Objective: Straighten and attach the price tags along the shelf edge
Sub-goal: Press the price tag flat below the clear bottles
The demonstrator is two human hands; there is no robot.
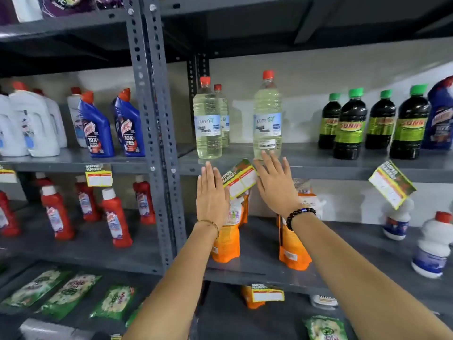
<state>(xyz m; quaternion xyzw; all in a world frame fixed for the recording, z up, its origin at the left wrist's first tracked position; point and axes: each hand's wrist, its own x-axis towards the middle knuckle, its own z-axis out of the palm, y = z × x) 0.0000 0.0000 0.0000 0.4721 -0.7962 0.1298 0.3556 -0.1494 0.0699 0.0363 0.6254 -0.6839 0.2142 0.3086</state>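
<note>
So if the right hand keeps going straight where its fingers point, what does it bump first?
Probably the clear bottle standing just above the right hand; its fingertips already look nearly at the bottle's base, though depth is hard to judge.

Even indoor light, soft blur, wide-angle bending at edges.

Four yellow price tags with red and green print hang along the grey shelf edge (318, 168). The middle tag (239, 178) sits crooked, tilted with its right end raised, below the clear bottles. The right tag (391, 184) is skewed the other way, its lower end dropping well beneath the edge. The left tag (98, 175) hangs straight and level on the neighbouring bay's edge. A lower tag (267, 293) sits nearly level on the shelf edge beneath.
</note>
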